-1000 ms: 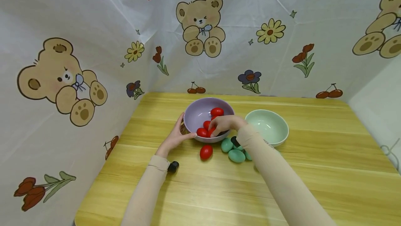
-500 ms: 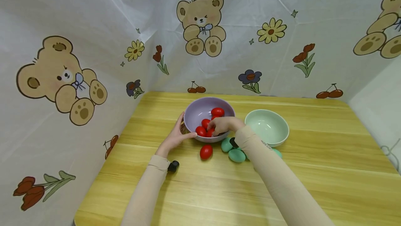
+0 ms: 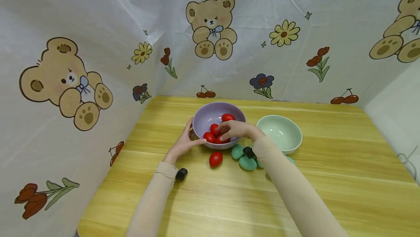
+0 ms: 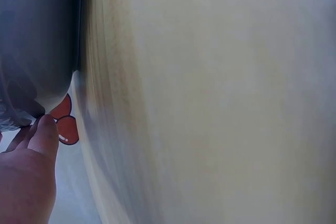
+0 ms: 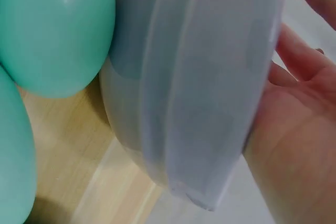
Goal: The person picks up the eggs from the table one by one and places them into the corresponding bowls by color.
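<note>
Lilac bowl (image 3: 210,120), smooth, round, glossy, sits table centre, holds glossy red eggs (image 3: 227,117). Left hand (image 3: 183,144) at bowl's 8 o'clock, fingers curved against outer wall, thumb on rim. Right hand (image 3: 237,130) inside bowl from 4 o'clock, fingertips loosely on red eggs; grip cannot tell. Loose red egg (image 3: 215,159) at 6 o'clock on wood-grain table (image 3: 328,178). Teal eggs (image 3: 247,163) at 5 o'clock. Mint bowl (image 3: 288,135) at 3 o'clock.

A light wooden table (image 3: 328,178) carries a purple bowl (image 3: 204,119) far centre, a green bowl (image 3: 282,132) to its right, one red egg (image 3: 215,159) and teal eggs (image 3: 247,163) nearer.
</note>
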Demonstrator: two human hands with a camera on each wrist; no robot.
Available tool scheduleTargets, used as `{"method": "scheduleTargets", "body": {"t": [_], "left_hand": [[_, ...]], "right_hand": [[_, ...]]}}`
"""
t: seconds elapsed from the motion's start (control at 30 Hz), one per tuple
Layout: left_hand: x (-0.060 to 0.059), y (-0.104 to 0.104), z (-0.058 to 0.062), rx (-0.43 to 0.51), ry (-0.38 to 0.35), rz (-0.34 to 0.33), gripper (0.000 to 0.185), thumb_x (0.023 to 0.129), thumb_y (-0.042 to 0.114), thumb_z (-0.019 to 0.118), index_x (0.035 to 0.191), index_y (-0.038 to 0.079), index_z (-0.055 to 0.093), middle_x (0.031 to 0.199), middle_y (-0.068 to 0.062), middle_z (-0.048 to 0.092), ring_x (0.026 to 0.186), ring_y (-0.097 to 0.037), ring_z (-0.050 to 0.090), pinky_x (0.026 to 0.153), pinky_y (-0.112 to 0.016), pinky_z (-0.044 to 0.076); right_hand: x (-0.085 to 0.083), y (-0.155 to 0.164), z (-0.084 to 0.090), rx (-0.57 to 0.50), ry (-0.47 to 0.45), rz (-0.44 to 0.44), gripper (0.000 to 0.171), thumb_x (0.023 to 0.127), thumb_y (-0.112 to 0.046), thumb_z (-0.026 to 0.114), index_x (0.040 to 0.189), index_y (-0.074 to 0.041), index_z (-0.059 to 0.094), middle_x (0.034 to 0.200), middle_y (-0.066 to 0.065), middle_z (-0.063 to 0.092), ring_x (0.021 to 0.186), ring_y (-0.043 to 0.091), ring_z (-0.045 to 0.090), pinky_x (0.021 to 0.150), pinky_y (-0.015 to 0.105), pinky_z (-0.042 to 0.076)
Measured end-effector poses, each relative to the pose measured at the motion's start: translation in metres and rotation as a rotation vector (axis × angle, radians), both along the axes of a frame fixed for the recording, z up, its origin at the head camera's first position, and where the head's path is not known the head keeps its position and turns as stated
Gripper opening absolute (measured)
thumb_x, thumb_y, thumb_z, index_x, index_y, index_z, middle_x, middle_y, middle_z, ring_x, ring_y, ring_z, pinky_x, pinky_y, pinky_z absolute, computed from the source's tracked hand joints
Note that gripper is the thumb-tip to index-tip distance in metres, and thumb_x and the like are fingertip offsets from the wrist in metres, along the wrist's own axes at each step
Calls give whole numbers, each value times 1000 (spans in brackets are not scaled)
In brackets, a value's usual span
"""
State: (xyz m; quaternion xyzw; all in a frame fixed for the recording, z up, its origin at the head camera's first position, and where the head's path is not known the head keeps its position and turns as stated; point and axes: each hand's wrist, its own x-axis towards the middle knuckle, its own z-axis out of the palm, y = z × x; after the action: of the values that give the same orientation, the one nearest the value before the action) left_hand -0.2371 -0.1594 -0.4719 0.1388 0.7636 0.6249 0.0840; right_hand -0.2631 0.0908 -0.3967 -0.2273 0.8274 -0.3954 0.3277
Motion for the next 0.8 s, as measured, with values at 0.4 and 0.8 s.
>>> {"method": "scheduleTargets", "body": {"t": [0.4,0.8], "left_hand": [[0,-1,1,-12,-10,-12,106,77,20,77,150,17,1,152,-8,11,134,-29,23,107,-33,25],[5,0,12,7,-38,-22,106,77,17,77,150,15,0,152,-11,10,135,-32,21,108,-37,22]], "right_hand": [[18,14,6,-177,-6,50,58,84,-20,68,135,-3,46,134,14,47,124,32,41,99,39,39],[52,20,10,-403,8,7,55,85,-16,68,134,-3,46,136,14,44,124,36,40,100,36,38]]}}
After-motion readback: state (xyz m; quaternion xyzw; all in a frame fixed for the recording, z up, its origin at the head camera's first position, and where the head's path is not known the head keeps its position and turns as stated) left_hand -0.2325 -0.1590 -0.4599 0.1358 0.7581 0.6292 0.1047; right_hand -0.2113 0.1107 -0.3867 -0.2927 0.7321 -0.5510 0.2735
